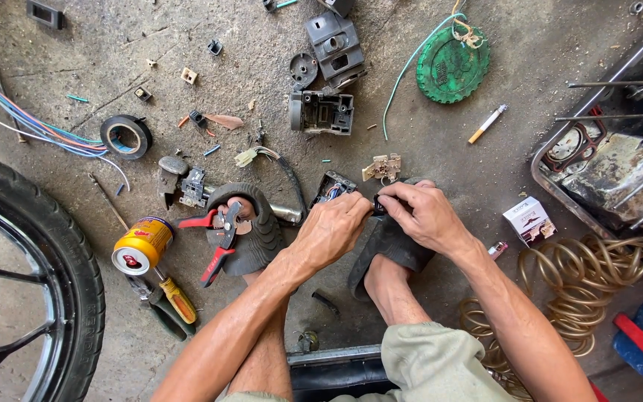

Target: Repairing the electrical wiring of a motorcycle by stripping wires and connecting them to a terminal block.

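Both hands meet mid-floor: left hand [333, 227] and right hand [420, 214] fingers pinching a small black switch part [377, 205]. Red pliers [219, 237] lie just left; bare concrete floor [440, 160] opens beyond the knuckles.

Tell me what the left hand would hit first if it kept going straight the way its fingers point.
The left hand points up and right, so it would probably meet the small black part pinched between both hands, then the right hand. Depth is hard to judge.

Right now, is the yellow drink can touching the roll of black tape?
Apart. The head view shows the yellow drink can lying well below the roll of black tape, with bare concrete floor plainly between them.
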